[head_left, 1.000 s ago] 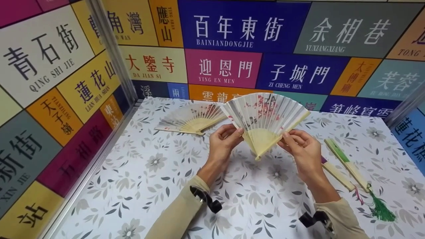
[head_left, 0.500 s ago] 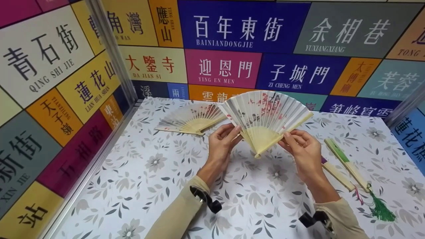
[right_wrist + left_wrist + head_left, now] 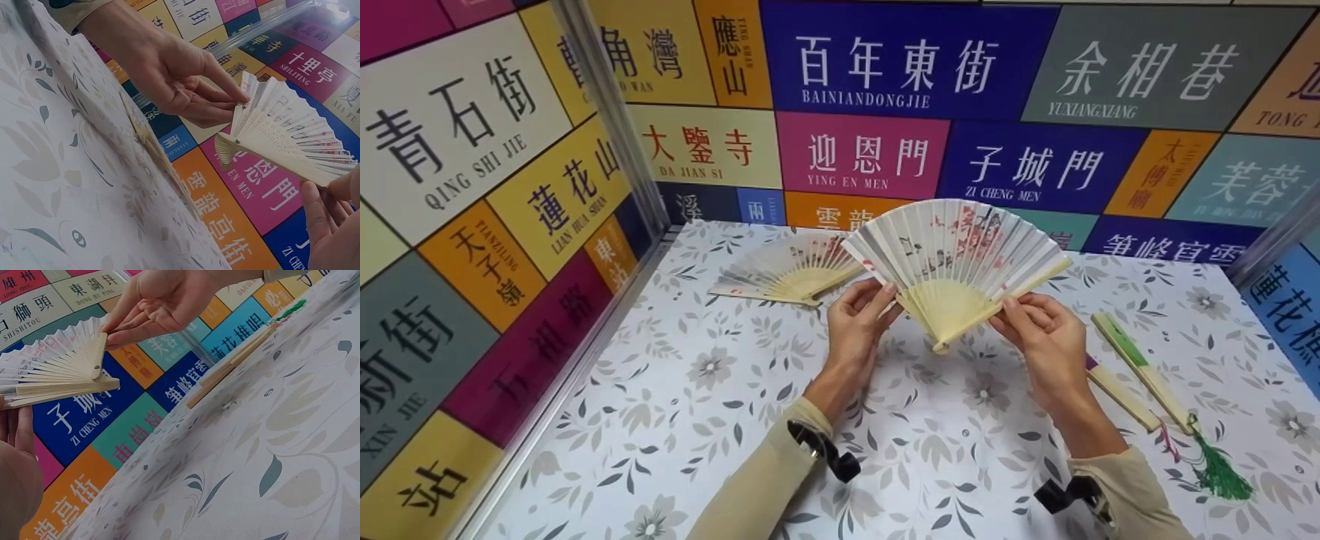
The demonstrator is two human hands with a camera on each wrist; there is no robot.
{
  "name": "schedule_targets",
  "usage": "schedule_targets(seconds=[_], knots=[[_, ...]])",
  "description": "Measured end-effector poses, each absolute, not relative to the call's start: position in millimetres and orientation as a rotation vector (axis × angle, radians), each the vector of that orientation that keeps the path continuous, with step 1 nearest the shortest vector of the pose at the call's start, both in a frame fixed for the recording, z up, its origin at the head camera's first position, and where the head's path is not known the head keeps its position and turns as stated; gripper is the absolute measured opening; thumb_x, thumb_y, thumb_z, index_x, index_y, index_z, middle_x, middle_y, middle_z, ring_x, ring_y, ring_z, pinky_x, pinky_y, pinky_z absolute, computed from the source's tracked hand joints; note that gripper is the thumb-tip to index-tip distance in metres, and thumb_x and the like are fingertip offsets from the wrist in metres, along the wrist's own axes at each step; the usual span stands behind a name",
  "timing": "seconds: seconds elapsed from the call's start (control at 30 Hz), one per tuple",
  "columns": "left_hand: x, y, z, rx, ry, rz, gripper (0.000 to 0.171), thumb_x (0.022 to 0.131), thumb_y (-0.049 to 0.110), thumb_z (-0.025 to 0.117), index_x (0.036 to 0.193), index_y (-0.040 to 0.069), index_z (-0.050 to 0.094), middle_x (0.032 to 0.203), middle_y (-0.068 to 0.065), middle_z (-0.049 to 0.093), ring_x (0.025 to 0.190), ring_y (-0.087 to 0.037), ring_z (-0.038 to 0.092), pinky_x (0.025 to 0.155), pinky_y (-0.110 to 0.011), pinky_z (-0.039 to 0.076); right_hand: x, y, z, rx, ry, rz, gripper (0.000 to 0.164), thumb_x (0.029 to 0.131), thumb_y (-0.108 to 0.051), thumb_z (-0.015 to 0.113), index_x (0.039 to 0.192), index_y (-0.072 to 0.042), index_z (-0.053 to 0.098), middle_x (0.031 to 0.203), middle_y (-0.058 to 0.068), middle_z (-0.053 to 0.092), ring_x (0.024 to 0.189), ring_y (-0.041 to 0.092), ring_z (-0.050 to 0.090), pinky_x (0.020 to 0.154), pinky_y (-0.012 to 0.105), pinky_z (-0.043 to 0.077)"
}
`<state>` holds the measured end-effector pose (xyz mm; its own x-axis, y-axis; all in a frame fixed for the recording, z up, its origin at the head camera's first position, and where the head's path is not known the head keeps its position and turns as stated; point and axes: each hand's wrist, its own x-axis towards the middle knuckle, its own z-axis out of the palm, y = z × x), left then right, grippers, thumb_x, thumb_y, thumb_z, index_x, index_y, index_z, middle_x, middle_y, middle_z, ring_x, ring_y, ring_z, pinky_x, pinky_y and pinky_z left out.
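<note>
A folding fan [image 3: 952, 247] with pale wooden ribs and red and black flower print is spread above the table, its pivot end pointing down. My left hand [image 3: 855, 330] pinches its left outer rib between thumb and fingers. On the other side, my right hand [image 3: 1046, 341] pinches the right outer rib in the same way. In the left wrist view the fan [image 3: 62, 363] shows its ribs fanned between both hands. The right wrist view shows pierced holes along the ribs of the fan [image 3: 275, 135].
A second spread fan [image 3: 795, 270] lies on the flower-patterned table [image 3: 660, 450] behind my left hand. To the right lie a folded green fan [image 3: 1140, 367] with a green tassel [image 3: 1219, 469] and a folded purple one [image 3: 1125, 394], partly hidden. Sign-printed walls [image 3: 907, 60] border the table.
The held fan has spread wider. Its left edge and my left hand have moved slightly left, and its top has risen a little. My right hand has barely moved.
</note>
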<state>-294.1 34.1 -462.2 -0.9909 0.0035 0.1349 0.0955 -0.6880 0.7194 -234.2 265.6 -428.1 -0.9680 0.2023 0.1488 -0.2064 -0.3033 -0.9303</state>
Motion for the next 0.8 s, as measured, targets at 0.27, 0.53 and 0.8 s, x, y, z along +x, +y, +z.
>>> schedule_targets(seconds=[0.27, 0.53, 0.8], knots=[[-294.2, 33.1, -462.6, -0.183, -1.22, -2.832, 0.03, 0.089, 0.011, 0.077, 0.113, -0.003, 0.065, 0.106, -0.015, 0.069, 0.101, -0.025, 0.071, 0.097, -0.046, 0.06, -234.1, 265.0, -428.7, -0.019, -1.671, 2.339, 0.038, 0.093, -0.012, 0.071, 0.119, 0.01, 0.053, 0.103, 0.015, 0.074, 0.098, 0.023, 0.075, 0.092, 0.033, 0.06], [-295.4, 32.4, -464.7, -0.161, -1.206, -2.831, 0.028, 0.09, 0.011, 0.076, 0.113, -0.001, 0.064, 0.104, -0.012, 0.067, 0.101, -0.022, 0.068, 0.096, -0.045, 0.061, -235.8, 265.1, -430.5, -0.026, -1.623, 2.364, 0.038, 0.094, -0.011, 0.07, 0.118, 0.011, 0.05, 0.1, 0.013, 0.074, 0.098, 0.021, 0.074, 0.092, 0.033, 0.06], [-295.7, 31.0, -464.8, -0.142, -1.228, -2.822, 0.032, 0.09, 0.014, 0.077, 0.115, -0.001, 0.064, 0.106, -0.013, 0.067, 0.104, -0.024, 0.068, 0.094, -0.046, 0.062, -236.4, 265.2, -429.6, -0.033, -1.618, 2.351, 0.039, 0.094, -0.012, 0.07, 0.12, 0.01, 0.049, 0.102, 0.014, 0.074, 0.098, 0.021, 0.074, 0.092, 0.033, 0.059]])
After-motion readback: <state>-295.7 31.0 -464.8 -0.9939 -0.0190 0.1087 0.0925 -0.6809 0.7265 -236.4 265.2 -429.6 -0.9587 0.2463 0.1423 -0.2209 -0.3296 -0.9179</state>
